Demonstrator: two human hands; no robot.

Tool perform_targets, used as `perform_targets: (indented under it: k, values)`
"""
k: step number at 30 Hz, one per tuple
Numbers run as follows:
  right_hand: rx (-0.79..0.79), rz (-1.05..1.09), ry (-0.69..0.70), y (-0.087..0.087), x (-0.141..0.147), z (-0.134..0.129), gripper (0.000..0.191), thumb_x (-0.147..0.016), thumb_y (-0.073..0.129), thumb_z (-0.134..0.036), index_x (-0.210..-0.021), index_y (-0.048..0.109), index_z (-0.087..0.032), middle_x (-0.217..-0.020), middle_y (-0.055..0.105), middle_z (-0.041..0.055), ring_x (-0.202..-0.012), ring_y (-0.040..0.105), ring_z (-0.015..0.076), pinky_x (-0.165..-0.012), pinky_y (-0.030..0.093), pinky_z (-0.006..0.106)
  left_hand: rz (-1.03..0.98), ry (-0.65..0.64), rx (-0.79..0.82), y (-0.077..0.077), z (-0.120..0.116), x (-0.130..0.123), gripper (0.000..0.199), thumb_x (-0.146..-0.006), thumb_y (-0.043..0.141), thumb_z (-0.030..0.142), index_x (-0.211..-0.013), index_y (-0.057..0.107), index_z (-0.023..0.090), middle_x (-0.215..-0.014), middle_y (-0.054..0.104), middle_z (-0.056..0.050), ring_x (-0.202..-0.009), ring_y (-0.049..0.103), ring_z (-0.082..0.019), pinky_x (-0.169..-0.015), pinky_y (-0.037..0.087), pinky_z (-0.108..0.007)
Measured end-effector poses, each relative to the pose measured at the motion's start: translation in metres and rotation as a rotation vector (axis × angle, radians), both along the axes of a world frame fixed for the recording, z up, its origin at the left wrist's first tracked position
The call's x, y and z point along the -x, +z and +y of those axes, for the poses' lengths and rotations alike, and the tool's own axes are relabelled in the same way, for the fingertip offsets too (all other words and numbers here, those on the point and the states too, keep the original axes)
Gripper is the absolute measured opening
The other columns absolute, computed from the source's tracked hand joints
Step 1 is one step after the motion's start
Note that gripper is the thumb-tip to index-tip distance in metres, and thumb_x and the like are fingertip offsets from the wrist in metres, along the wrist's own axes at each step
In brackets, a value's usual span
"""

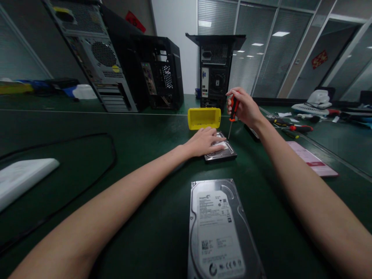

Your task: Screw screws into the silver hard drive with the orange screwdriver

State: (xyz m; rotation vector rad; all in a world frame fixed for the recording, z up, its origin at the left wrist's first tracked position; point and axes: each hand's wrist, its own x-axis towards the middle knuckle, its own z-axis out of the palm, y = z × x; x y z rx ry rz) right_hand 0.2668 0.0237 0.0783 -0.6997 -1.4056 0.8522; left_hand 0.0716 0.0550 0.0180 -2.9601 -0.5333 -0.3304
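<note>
My left hand (pixel 205 142) lies flat with fingers spread on a small hard drive (pixel 222 155), pressing it against the green table. In my right hand (pixel 244 104) is a screwdriver (pixel 234 107) with a red and black handle, held upright with a slight tilt. Its tip comes down at the drive's right edge; whether it sits in a screw is too small to tell. Closer to me rests a larger hard drive (pixel 219 228), label side up, touched by neither hand. Just behind my left hand stands a yellow plastic box (pixel 204 118), its hollow side facing me.
Several computer cases, such as a black tower (pixel 216 69), stand along the back. Pliers and other hand tools (pixel 300 128) lie at the right, near a pink booklet (pixel 312 159). A black cable (pixel 112 151) loops around a white object (pixel 26 176) at the left.
</note>
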Motion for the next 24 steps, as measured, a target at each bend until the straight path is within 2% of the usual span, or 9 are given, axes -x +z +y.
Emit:
perform_targets:
  k: [5, 12, 19, 24]
  values:
    - [-0.016, 0.032, -0.015, 0.002, -0.006, -0.002, 0.028, -0.078, 0.068, -0.045, -0.081, 0.051, -0.022, -0.075, 0.059, -0.002, -0.069, 0.061, 0.0101, -0.065, 0.052, 0.024, -0.007, 0.008, -0.018, 0.0, -0.001, 0.0, 0.056, -0.094, 0.031, 0.061, -0.133, 0.057, 0.03, -0.107, 0.056, -0.008, -0.101, 0.047, -0.024, -0.089, 0.032, -0.034]
    - [-0.017, 0.029, 0.008, 0.001, -0.007, -0.006, 0.032, -0.069, 0.078, -0.039, -0.079, 0.053, -0.021, -0.08, 0.067, -0.0009, -0.073, 0.065, 0.0113, -0.072, 0.056, 0.027, -0.004, 0.009, -0.04, 0.002, -0.005, 0.001, 0.057, -0.094, 0.031, 0.061, -0.133, 0.057, 0.029, -0.106, 0.055, -0.007, -0.1, 0.046, -0.023, -0.087, 0.033, -0.033]
    - [-0.021, 0.045, -0.048, -0.002, -0.011, -0.004, 0.037, -0.065, 0.081, -0.036, -0.091, 0.057, -0.024, -0.07, 0.059, -0.0056, -0.062, 0.058, 0.0081, -0.064, 0.054, 0.023, -0.006, 0.004, -0.056, 0.003, -0.006, 0.001, 0.055, -0.094, 0.033, 0.059, -0.132, 0.058, 0.028, -0.104, 0.055, -0.007, -0.099, 0.046, -0.023, -0.085, 0.033, -0.032]
    - [0.034, 0.048, -0.045, 0.0, -0.012, -0.001, 0.031, -0.072, 0.074, -0.045, -0.087, 0.057, -0.024, -0.06, 0.047, -0.0073, -0.052, 0.049, 0.0072, -0.055, 0.049, 0.021, -0.014, 0.001, -0.048, 0.002, -0.003, 0.001, 0.057, -0.093, 0.032, 0.062, -0.132, 0.057, 0.029, -0.104, 0.055, -0.007, -0.099, 0.046, -0.023, -0.087, 0.033, -0.032]
